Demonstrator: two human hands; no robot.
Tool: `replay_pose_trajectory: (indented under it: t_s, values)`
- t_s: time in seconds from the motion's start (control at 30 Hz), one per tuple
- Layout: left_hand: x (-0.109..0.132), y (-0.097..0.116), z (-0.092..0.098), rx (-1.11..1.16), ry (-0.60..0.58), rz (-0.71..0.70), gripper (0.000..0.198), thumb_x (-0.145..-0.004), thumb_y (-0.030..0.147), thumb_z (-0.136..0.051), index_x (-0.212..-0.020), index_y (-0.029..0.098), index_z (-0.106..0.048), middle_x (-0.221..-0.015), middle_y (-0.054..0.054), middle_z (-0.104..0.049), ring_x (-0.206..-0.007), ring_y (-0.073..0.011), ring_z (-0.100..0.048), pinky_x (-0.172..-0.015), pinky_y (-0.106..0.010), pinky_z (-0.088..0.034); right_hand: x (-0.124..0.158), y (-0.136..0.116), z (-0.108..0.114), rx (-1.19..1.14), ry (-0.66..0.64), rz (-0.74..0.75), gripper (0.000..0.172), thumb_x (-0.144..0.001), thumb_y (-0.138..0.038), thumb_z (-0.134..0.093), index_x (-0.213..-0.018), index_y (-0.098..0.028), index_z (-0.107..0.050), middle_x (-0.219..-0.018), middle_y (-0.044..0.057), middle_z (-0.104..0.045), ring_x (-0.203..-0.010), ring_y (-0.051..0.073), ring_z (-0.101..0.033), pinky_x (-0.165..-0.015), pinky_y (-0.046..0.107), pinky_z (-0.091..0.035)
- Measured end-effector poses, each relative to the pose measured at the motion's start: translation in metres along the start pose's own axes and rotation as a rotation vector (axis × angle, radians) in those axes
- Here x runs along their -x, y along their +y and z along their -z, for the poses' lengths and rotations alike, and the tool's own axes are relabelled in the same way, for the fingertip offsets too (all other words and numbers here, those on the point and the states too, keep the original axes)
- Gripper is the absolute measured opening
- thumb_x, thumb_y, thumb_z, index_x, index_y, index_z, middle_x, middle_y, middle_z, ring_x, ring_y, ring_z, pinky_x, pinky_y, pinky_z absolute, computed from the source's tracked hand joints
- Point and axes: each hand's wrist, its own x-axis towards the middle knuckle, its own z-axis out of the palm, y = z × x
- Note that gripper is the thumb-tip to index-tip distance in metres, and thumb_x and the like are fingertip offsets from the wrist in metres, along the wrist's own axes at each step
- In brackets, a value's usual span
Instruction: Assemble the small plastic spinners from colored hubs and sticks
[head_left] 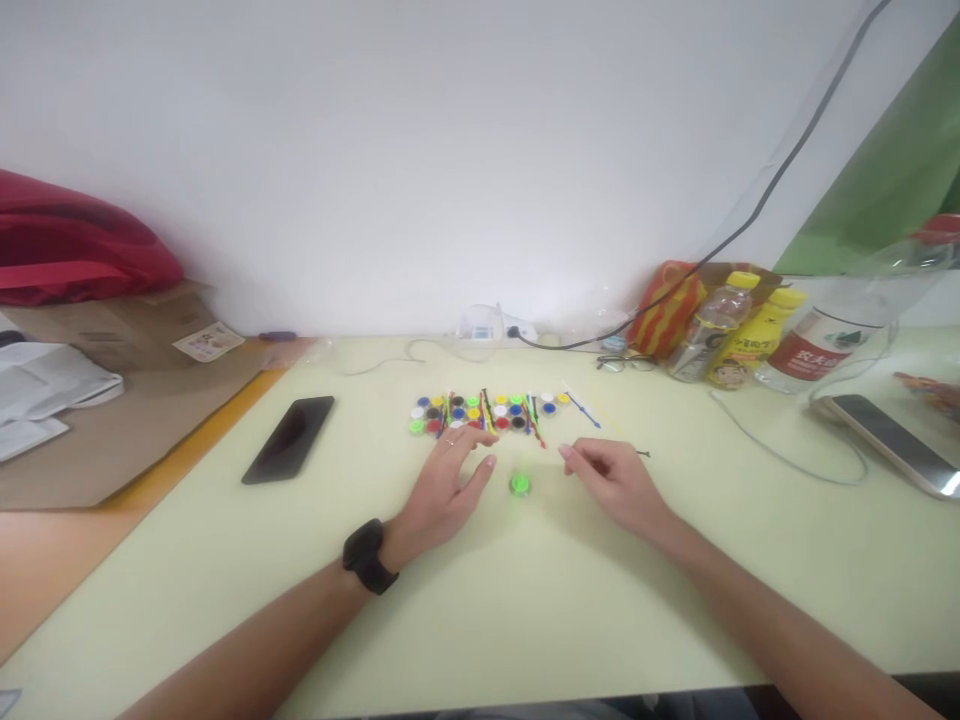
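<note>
A small round green piece (520,485) with a clear-looking rim is on the table between my two hands, apart from both. My left hand (442,485), with a ring and a black watch at the wrist, is to its left; the thumb and fingers are apart and hold nothing. To the right of the piece, my right hand (619,482) is closed, its thumb against the curled index finger; whether anything sits in that pinch is hidden. Beyond my hands lie rows of small coloured discs (501,411) with thin coloured sticks across them. A blue stick (583,408) lies apart on the right.
A black phone (289,440) lies at left, near cardboard and a red bag (82,240). At right stand drink bottles (716,325), a large water bottle (817,340) and another phone (892,440). Glasses (626,364) and a black cable (585,345) are by the wall.
</note>
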Motion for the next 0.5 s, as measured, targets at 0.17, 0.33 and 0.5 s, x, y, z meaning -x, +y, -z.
replay_pose_trajectory:
  t_s: [0.17, 0.33, 0.5]
  values:
    - [-0.005, -0.006, 0.001, 0.095, -0.009, 0.08, 0.019, -0.104, 0.033, -0.047, -0.101, 0.021, -0.061, -0.091, -0.002, -0.062, -0.079, -0.017, -0.052, -0.075, -0.031, -0.044, -0.014, 0.027, 0.028, 0.222, 0.194, -0.006, 0.043, -0.097, -0.055, -0.05, -0.071, -0.021, -0.058, -0.06, 0.001, -0.054, -0.056, 0.016, -0.047, -0.056, 0.03, -0.036]
    - [-0.006, -0.01, 0.0, 0.203, -0.033, 0.158, 0.024, -0.104, 0.037, -0.046, -0.092, 0.02, -0.057, -0.081, 0.001, -0.053, -0.071, -0.0141, -0.044, -0.063, -0.027, -0.036, -0.026, 0.049, 0.065, 0.382, 0.137, -0.046, 0.039, -0.095, -0.055, -0.052, -0.08, -0.022, -0.065, -0.073, 0.005, -0.065, -0.066, 0.019, -0.055, -0.063, 0.032, -0.041]
    - [-0.007, -0.012, 0.001, 0.277, -0.031, 0.233, 0.025, -0.103, 0.04, -0.048, -0.09, 0.02, -0.056, -0.078, 0.001, -0.048, -0.068, -0.0138, -0.043, -0.061, -0.026, -0.035, -0.024, 0.052, 0.084, 0.329, -0.183, -0.105, 0.04, -0.08, -0.059, -0.072, -0.098, -0.024, -0.069, -0.089, 0.006, -0.068, -0.076, 0.022, -0.059, -0.066, 0.032, -0.046]
